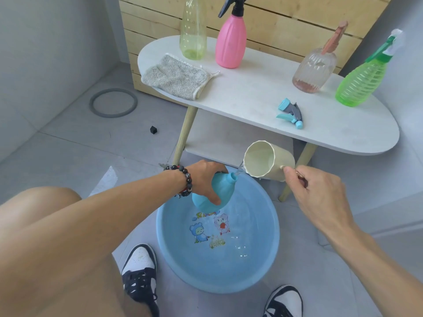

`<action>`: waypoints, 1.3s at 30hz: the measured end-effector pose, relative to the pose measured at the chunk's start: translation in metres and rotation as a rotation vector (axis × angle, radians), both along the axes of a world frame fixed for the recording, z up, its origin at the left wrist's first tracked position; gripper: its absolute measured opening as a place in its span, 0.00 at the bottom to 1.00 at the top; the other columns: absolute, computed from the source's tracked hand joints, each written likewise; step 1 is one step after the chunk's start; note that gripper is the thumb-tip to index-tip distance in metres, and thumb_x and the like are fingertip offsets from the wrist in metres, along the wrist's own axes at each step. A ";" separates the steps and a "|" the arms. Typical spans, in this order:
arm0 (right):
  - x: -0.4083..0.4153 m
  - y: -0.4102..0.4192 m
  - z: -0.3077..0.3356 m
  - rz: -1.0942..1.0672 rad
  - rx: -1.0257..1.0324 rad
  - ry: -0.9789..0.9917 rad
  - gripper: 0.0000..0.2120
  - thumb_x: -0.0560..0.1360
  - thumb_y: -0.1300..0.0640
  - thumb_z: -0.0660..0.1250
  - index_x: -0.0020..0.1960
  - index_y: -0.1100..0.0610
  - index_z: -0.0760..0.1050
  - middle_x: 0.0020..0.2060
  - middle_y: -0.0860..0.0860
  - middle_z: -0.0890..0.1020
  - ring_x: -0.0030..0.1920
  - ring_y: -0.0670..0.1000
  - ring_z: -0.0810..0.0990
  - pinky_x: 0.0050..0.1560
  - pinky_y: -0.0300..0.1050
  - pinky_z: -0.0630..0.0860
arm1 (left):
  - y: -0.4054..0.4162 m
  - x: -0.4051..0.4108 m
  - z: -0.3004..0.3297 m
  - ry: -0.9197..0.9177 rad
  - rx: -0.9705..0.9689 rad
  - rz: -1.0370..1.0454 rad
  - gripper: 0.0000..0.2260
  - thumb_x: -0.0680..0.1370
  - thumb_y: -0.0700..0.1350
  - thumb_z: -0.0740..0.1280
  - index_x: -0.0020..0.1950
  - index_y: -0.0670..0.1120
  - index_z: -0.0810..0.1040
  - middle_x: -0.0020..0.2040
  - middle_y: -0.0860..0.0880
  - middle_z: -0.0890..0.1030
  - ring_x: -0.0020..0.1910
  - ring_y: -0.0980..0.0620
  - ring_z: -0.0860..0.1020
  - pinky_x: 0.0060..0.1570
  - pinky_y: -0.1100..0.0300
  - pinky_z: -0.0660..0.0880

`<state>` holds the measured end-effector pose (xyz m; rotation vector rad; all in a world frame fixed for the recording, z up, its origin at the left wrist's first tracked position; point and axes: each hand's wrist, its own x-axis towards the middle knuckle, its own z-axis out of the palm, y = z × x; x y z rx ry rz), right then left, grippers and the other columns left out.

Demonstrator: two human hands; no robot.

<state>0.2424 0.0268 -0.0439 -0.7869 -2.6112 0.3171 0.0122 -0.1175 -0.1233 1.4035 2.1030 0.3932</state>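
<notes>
My left hand (207, 179) grips a light blue bottle (219, 187) with no cap, tilted over a blue basin (267, 243) that holds water. My right hand (318, 195) holds a cream cup (267, 162) by its handle, tipped sideways with its mouth toward the bottle. A thin stream of water runs from the cup's rim to the bottle's open neck. The bottle's blue and grey spray head (290, 113) lies on the white table (251, 92).
On the table stand a yellow-green bottle (193, 30), a pink sprayer (231, 40), a clear pink sprayer (314, 69) and a green sprayer (361, 81), plus a grey cloth (178, 76). A grey ring (113, 102) and a small black cube (153, 129) lie on the tiled floor. My shoes flank the basin.
</notes>
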 end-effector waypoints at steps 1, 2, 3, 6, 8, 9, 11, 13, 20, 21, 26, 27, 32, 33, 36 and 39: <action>0.000 0.000 0.000 0.001 0.005 0.003 0.26 0.82 0.51 0.66 0.32 0.54 0.56 0.25 0.49 0.58 0.29 0.54 0.59 0.30 0.42 0.62 | 0.000 0.000 -0.001 0.004 -0.004 -0.003 0.36 0.65 0.55 0.81 0.71 0.51 0.72 0.58 0.53 0.78 0.51 0.54 0.73 0.46 0.60 0.72; 0.000 0.000 0.000 0.003 0.009 0.008 0.26 0.82 0.51 0.66 0.32 0.53 0.56 0.25 0.49 0.59 0.29 0.54 0.59 0.29 0.42 0.62 | 0.000 0.000 -0.001 0.008 -0.008 -0.004 0.37 0.65 0.55 0.81 0.71 0.51 0.72 0.58 0.53 0.78 0.51 0.54 0.73 0.46 0.60 0.72; 0.001 0.000 0.000 0.005 0.012 0.014 0.26 0.82 0.52 0.66 0.32 0.53 0.56 0.25 0.49 0.59 0.29 0.54 0.59 0.29 0.42 0.62 | 0.000 0.000 -0.001 0.013 -0.009 -0.004 0.37 0.66 0.55 0.81 0.71 0.51 0.72 0.59 0.52 0.78 0.50 0.54 0.73 0.45 0.60 0.71; 0.001 -0.001 -0.001 0.017 0.051 0.023 0.27 0.82 0.54 0.67 0.31 0.51 0.54 0.24 0.48 0.59 0.26 0.49 0.60 0.29 0.41 0.61 | 0.001 0.000 -0.002 0.024 -0.008 -0.007 0.37 0.66 0.55 0.81 0.71 0.51 0.72 0.60 0.52 0.78 0.50 0.54 0.73 0.46 0.61 0.72; 0.001 -0.002 -0.002 0.027 0.088 0.013 0.28 0.81 0.54 0.68 0.32 0.49 0.54 0.24 0.47 0.58 0.26 0.49 0.60 0.28 0.40 0.60 | 0.001 0.000 -0.002 0.027 -0.009 -0.005 0.37 0.66 0.55 0.81 0.71 0.51 0.72 0.60 0.51 0.79 0.51 0.54 0.73 0.46 0.60 0.72; 0.002 -0.002 -0.002 0.034 0.107 0.009 0.27 0.81 0.55 0.68 0.32 0.50 0.55 0.24 0.46 0.58 0.26 0.52 0.61 0.28 0.42 0.59 | 0.001 0.000 -0.002 0.026 -0.010 -0.005 0.37 0.66 0.55 0.81 0.71 0.51 0.72 0.60 0.51 0.79 0.51 0.54 0.73 0.47 0.60 0.73; 0.002 -0.001 -0.004 0.045 0.139 0.006 0.25 0.81 0.56 0.69 0.32 0.53 0.58 0.24 0.46 0.59 0.27 0.57 0.63 0.28 0.45 0.56 | 0.002 0.000 -0.002 0.022 -0.009 -0.007 0.36 0.66 0.55 0.81 0.71 0.50 0.72 0.60 0.51 0.79 0.51 0.54 0.74 0.47 0.59 0.74; 0.002 0.000 -0.006 0.050 0.157 0.014 0.24 0.81 0.56 0.69 0.32 0.54 0.59 0.25 0.46 0.59 0.27 0.59 0.64 0.30 0.45 0.57 | 0.002 0.001 -0.001 0.023 -0.010 -0.012 0.36 0.66 0.55 0.81 0.71 0.50 0.72 0.60 0.51 0.79 0.51 0.54 0.74 0.47 0.59 0.74; 0.001 0.002 -0.009 0.071 0.218 0.042 0.23 0.80 0.57 0.69 0.33 0.54 0.60 0.26 0.47 0.62 0.27 0.60 0.66 0.31 0.44 0.58 | 0.002 0.002 -0.001 0.033 -0.042 -0.037 0.35 0.66 0.56 0.81 0.69 0.51 0.73 0.52 0.54 0.76 0.49 0.53 0.75 0.43 0.60 0.74; 0.001 0.003 -0.010 0.073 0.226 0.047 0.23 0.80 0.57 0.69 0.33 0.54 0.60 0.26 0.46 0.62 0.27 0.60 0.66 0.31 0.44 0.58 | 0.002 0.002 -0.001 0.035 -0.041 -0.037 0.35 0.66 0.56 0.81 0.69 0.50 0.73 0.51 0.55 0.75 0.48 0.53 0.75 0.43 0.60 0.74; 0.001 0.005 -0.016 0.067 0.313 0.054 0.21 0.81 0.55 0.65 0.31 0.57 0.64 0.25 0.50 0.67 0.27 0.60 0.67 0.31 0.44 0.59 | 0.002 0.002 -0.002 0.037 -0.041 -0.032 0.35 0.65 0.57 0.81 0.69 0.50 0.74 0.53 0.53 0.77 0.49 0.52 0.76 0.45 0.59 0.76; 0.000 0.005 -0.017 0.069 0.333 0.057 0.20 0.80 0.55 0.65 0.31 0.57 0.64 0.25 0.51 0.68 0.27 0.60 0.67 0.31 0.44 0.59 | 0.002 0.002 -0.002 0.039 -0.039 -0.031 0.35 0.65 0.57 0.81 0.69 0.50 0.74 0.53 0.54 0.77 0.49 0.52 0.76 0.44 0.59 0.76; -0.001 0.006 -0.021 0.099 0.446 0.079 0.19 0.80 0.56 0.65 0.32 0.58 0.69 0.25 0.52 0.68 0.27 0.58 0.65 0.33 0.44 0.60 | 0.005 0.003 -0.001 0.035 -0.038 -0.033 0.34 0.65 0.58 0.80 0.68 0.50 0.75 0.53 0.54 0.78 0.51 0.51 0.78 0.45 0.58 0.77; -0.001 0.006 -0.024 0.096 0.464 0.078 0.19 0.81 0.55 0.65 0.33 0.59 0.71 0.25 0.52 0.69 0.28 0.58 0.65 0.33 0.44 0.61 | 0.005 0.004 -0.001 0.035 -0.042 -0.033 0.35 0.65 0.58 0.80 0.68 0.50 0.75 0.53 0.53 0.79 0.51 0.51 0.77 0.45 0.58 0.77; -0.001 0.006 -0.028 0.098 0.523 0.094 0.19 0.82 0.53 0.64 0.34 0.58 0.71 0.27 0.52 0.70 0.30 0.56 0.64 0.32 0.46 0.65 | 0.005 0.004 0.000 0.034 -0.048 -0.038 0.35 0.65 0.58 0.80 0.68 0.50 0.75 0.52 0.54 0.78 0.49 0.52 0.76 0.44 0.59 0.76; -0.002 0.006 -0.028 0.124 0.585 0.118 0.20 0.84 0.52 0.62 0.34 0.57 0.68 0.28 0.52 0.70 0.32 0.55 0.62 0.31 0.49 0.67 | 0.004 0.004 0.001 0.024 -0.047 -0.034 0.34 0.66 0.57 0.81 0.68 0.49 0.75 0.50 0.55 0.77 0.48 0.53 0.76 0.41 0.61 0.74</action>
